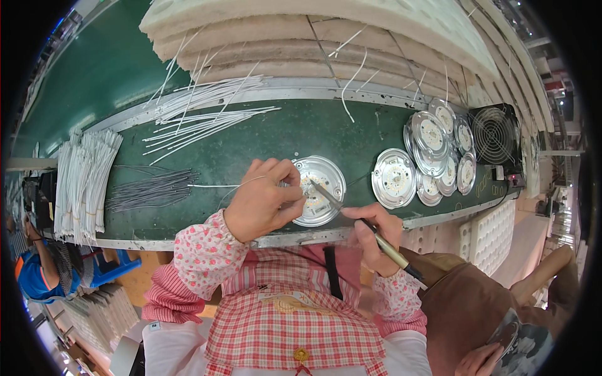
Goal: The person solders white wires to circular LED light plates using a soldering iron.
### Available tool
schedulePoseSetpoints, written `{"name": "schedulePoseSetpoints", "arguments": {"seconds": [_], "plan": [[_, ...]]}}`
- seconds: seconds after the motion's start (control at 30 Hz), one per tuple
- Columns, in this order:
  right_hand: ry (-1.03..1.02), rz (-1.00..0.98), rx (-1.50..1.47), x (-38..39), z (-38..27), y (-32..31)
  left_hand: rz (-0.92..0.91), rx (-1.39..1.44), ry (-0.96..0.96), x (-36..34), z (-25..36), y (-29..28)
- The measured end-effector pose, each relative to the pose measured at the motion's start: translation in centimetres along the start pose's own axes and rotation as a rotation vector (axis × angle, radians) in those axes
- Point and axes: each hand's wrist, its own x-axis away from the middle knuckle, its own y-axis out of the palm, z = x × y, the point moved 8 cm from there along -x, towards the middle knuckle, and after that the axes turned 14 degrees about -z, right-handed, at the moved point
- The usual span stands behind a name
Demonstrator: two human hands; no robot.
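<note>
A round silver metal disc with a white circuit board (335, 178) lies flat on the green bench in front of me. My left hand (266, 197) is closed in a pinch over its left part. A thin white wire (210, 186) runs out leftward from those fingers, and a thinner dark wire seems to trail below it. The wire ends at the board are hidden by my fingers. In my right hand (379, 235), held like a pen, is a soldering iron (392, 252). Its metal tip reaches over the board, close to my left fingertips; whether it touches cannot be made out.
Dark wires (153, 190) and loose white wires (207, 125) lie left of the disc, beside bundled white wires (81, 182). Several similar discs (394, 178) are grouped at right, near a black fan (495, 131). Foam sheets (313, 25) overhang the back. A co-worker's brown clothing (461, 313) is close at right.
</note>
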Motion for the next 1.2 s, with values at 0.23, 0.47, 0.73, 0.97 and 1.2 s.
{"name": "schedulePoseSetpoints", "arguments": {"seconds": [0.23, 0.47, 0.73, 0.97, 1.2], "plan": [[0.133, 0.040, -0.349, 0.2, 1.5, 0.0, 0.023, -0.091, 0.048, 0.2, 0.3, 0.1], [0.131, 0.067, -0.264, 0.7, 0.9, 0.5, -0.021, -0.434, 0.126, 2.1, 1.0, 1.1], [-0.134, 0.298, 0.688, -1.4, -1.8, 2.9, -0.067, -0.453, 0.154, 1.4, 1.2, 0.8], [-0.024, 0.538, 0.527, -0.2, -3.1, 0.8, -0.064, 0.037, 0.074, -1.1, 1.5, -2.5], [-0.041, 0.622, 0.468, 0.8, -2.1, 0.6, -0.087, 0.032, 0.036, -1.7, 1.6, -2.1]]}}
